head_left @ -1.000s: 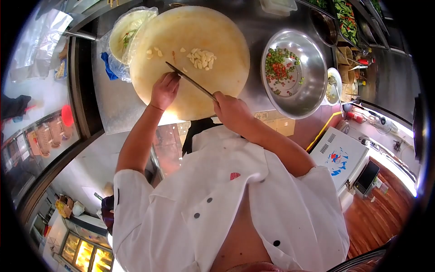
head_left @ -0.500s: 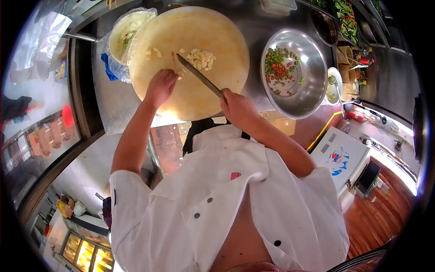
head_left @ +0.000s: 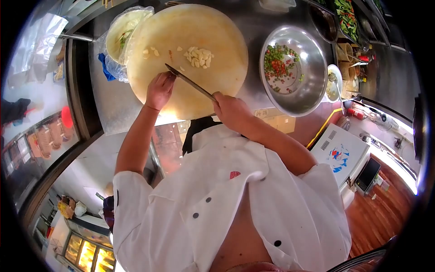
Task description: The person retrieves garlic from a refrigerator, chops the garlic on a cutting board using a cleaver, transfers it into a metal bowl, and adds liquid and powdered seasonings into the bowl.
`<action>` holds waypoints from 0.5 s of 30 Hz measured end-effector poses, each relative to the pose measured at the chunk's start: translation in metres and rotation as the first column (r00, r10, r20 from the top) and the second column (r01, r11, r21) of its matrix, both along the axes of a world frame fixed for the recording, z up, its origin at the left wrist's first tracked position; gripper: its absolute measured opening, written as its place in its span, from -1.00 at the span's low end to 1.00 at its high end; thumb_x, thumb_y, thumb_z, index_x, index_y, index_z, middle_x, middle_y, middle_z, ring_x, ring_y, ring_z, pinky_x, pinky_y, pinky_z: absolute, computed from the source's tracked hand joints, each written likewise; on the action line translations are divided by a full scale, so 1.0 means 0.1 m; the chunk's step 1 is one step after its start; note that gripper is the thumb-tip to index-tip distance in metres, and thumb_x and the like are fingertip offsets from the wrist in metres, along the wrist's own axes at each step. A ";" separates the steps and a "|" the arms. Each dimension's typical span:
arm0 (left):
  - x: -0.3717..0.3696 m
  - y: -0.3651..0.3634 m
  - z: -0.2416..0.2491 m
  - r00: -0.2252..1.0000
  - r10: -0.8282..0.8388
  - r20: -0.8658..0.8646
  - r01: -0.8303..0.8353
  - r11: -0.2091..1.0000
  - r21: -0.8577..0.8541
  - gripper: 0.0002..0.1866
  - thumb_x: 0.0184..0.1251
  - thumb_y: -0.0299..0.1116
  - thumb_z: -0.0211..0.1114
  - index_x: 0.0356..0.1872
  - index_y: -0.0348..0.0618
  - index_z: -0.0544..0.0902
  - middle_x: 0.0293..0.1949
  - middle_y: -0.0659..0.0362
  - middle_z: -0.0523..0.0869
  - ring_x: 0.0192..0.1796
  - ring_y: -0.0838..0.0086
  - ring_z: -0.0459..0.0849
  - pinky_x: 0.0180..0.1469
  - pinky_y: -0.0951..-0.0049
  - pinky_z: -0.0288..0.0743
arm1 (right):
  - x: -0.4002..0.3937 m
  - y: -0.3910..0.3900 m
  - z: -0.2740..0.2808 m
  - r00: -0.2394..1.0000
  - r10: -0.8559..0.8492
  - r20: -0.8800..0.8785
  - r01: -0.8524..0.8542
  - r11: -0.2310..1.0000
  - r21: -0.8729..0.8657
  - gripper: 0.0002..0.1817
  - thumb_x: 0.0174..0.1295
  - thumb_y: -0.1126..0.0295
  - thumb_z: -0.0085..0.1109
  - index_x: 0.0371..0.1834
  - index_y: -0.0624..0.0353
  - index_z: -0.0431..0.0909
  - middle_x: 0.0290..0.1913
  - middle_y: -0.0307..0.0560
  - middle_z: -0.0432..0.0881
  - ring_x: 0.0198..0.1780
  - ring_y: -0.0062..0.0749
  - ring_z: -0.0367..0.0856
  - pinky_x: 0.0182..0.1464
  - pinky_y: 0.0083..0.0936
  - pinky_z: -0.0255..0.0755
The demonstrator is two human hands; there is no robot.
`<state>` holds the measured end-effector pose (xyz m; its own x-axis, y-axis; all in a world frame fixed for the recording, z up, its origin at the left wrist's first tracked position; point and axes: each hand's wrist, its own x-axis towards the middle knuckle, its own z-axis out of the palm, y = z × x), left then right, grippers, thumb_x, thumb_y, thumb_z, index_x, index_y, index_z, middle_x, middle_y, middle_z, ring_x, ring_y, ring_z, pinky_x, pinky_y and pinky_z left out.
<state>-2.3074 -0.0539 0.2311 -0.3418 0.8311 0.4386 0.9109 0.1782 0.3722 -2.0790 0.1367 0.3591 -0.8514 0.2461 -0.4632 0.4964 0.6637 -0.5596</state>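
My right hand is wrapped round the handle of a knife, whose blade slants up and left over the round chopping board. Beside the blade's tip end, my left hand is closed with its fingers bunched together at the board's lower left. What its fingertips hold, if anything, is hidden. Pale garlic cloves lie heaped beyond the blade. A few loose garlic pieces are scattered at the board's left, and another small piece lies just above the blade.
To the right stands a large steel bowl with chopped green and red peppers. A plastic-lined bowl touches the board's left side. Farther right are a small white dish with a spoon and a tray of green vegetables.
The knife and my right hand have shifted left and slightly down, off the garlic heap's edge. My left hand has moved slightly left and down, its fingers now bunched near the blade's tip.
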 end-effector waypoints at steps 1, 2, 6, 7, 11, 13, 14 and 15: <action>0.00 0.00 0.00 1.000 0.006 0.004 -0.006 1.000 0.003 -0.71 0.22 -0.61 0.43 -0.03 -0.16 0.77 -0.01 0.09 0.77 0.00 0.13 0.76 -0.01 0.21 0.74 | 0.00 0.00 -0.01 1.000 0.001 -0.004 -0.001 1.000 0.005 -0.73 0.61 0.21 -0.05 0.06 0.20 0.48 -0.28 0.25 0.75 -0.20 0.30 0.74 -0.10 0.17 0.59; 0.01 0.00 0.01 1.000 0.011 0.008 -0.011 1.000 0.005 -0.71 0.22 -0.61 0.43 -0.03 -0.16 0.77 -0.01 0.09 0.77 0.00 0.13 0.76 -0.01 0.21 0.74 | 0.01 0.00 -0.01 1.000 -0.001 -0.014 0.001 1.000 0.003 -0.74 0.61 0.22 -0.05 0.06 0.20 0.47 -0.28 0.25 0.75 -0.20 0.31 0.74 -0.10 0.18 0.59; 0.02 0.01 0.03 1.000 0.018 0.024 -0.019 1.000 0.010 -0.72 0.23 -0.61 0.43 -0.03 -0.16 0.77 0.00 0.07 0.77 -0.02 0.13 0.77 -0.02 0.20 0.74 | 0.02 -0.01 -0.01 1.000 -0.004 -0.030 0.004 1.000 0.002 -0.75 0.62 0.24 -0.05 0.05 0.21 0.47 -0.29 0.26 0.75 -0.21 0.31 0.74 -0.11 0.18 0.59; 0.02 0.02 0.05 1.000 0.016 0.022 -0.016 1.000 0.017 -0.71 0.22 -0.61 0.43 -0.03 -0.16 0.77 -0.03 0.09 0.77 -0.03 0.15 0.77 -0.02 0.21 0.74 | 0.02 -0.01 -0.02 1.000 -0.003 -0.029 0.003 1.000 0.002 -0.75 0.61 0.24 -0.04 0.05 0.21 0.47 -0.30 0.26 0.75 -0.21 0.31 0.74 -0.11 0.17 0.59; 0.02 0.03 0.08 1.000 0.010 0.014 -0.011 0.999 0.032 -0.69 0.17 -0.61 0.43 -0.03 -0.15 0.78 -0.07 0.13 0.76 -0.05 0.18 0.77 -0.03 0.23 0.72 | 0.03 -0.01 -0.03 1.000 -0.010 -0.016 0.010 1.000 -0.012 -0.74 0.61 0.24 -0.05 0.04 0.22 0.46 -0.29 0.27 0.75 -0.20 0.32 0.74 -0.10 0.17 0.59; 0.01 0.02 0.04 1.000 0.002 0.009 -0.002 1.000 0.025 -0.70 0.20 -0.61 0.43 -0.03 -0.16 0.77 -0.06 0.10 0.76 -0.04 0.16 0.77 -0.03 0.22 0.73 | 0.03 -0.02 -0.03 1.000 -0.012 -0.013 0.011 1.000 -0.013 -0.74 0.61 0.24 -0.05 0.04 0.23 0.47 -0.28 0.28 0.75 -0.19 0.32 0.74 -0.09 0.17 0.59; 0.00 0.01 0.01 1.000 -0.006 0.006 0.006 1.000 0.018 -0.71 0.22 -0.60 0.44 -0.02 -0.17 0.76 -0.04 0.08 0.77 -0.03 0.15 0.77 -0.03 0.21 0.73 | 0.03 -0.01 -0.02 1.000 -0.008 -0.012 0.008 1.000 -0.014 -0.74 0.61 0.24 -0.05 0.04 0.23 0.47 -0.28 0.28 0.75 -0.19 0.32 0.74 -0.09 0.17 0.59; -0.01 0.01 0.02 1.000 -0.012 0.004 0.012 1.000 0.010 -0.72 0.24 -0.60 0.44 -0.02 -0.17 0.76 -0.03 0.06 0.78 -0.02 0.13 0.78 -0.03 0.20 0.74 | 0.03 -0.01 -0.01 1.000 -0.004 -0.012 0.004 1.000 -0.014 -0.74 0.61 0.24 -0.05 0.04 0.23 0.47 -0.27 0.28 0.76 -0.18 0.32 0.75 -0.08 0.16 0.60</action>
